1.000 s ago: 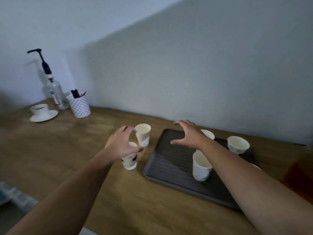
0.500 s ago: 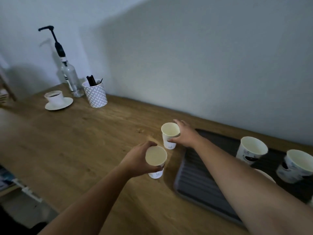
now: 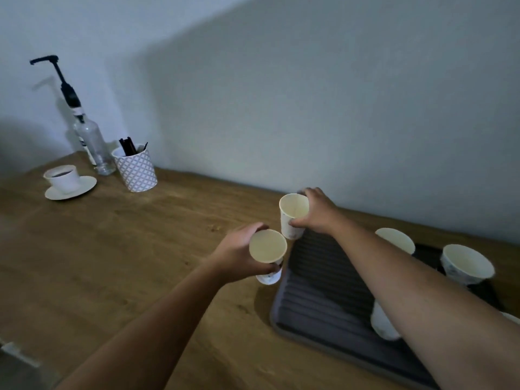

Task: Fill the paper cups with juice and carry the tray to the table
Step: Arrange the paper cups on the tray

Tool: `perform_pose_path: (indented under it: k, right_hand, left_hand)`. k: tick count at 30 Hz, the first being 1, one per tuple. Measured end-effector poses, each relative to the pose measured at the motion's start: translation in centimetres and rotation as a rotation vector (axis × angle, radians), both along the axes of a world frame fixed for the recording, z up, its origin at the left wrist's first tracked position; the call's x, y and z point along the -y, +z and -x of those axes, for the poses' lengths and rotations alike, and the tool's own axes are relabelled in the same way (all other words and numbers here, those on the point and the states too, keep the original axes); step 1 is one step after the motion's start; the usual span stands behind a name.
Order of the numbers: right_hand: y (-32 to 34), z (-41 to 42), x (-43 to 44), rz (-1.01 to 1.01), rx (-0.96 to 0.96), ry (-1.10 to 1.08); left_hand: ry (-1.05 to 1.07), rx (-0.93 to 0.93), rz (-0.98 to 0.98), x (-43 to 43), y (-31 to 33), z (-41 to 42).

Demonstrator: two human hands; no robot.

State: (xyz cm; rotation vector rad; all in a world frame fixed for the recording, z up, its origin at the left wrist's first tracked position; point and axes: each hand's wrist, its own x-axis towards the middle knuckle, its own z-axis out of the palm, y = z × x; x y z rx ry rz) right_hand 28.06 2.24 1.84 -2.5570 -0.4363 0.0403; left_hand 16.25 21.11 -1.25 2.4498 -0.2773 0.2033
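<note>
A dark ribbed tray [image 3: 320, 294] lies on the wooden counter at the right. My left hand [image 3: 239, 256] grips a white paper cup [image 3: 268, 254] by its side, just left of the tray's near-left edge. My right hand [image 3: 318, 213] holds a second paper cup [image 3: 292, 215] at the tray's far-left corner. Both cups look empty inside. More paper cups stand on the tray: one behind my right forearm [image 3: 396, 239], one at the far right [image 3: 465, 264], one partly hidden under my forearm [image 3: 382, 325].
At the far left of the wooden counter [image 3: 126, 249] stand a glass pump bottle [image 3: 90, 144], a patterned holder with dark sticks [image 3: 136, 170], and a white cup on a saucer [image 3: 64, 180]. A grey wall runs behind the counter.
One second ago both hands hovered open; since then each has closed on a paper cup. The two cups now sit closer to the tray's left edge. The camera view has shifted.
</note>
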Motion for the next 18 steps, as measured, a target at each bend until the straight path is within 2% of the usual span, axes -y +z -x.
perform_pose_path:
  k: [8, 18]
  right_hand:
    - [-0.9, 0.4, 7.2, 0.129, -0.008, -0.155]
    - [-3.1, 0.8, 8.5, 0.278, -0.008, -0.193]
  left_hand:
    - [-0.117, -0.059, -0.013, 6.1, -1.5, -2.1]
    - [-0.207, -0.095, -0.045, 8.9, -3.5, -2.4]
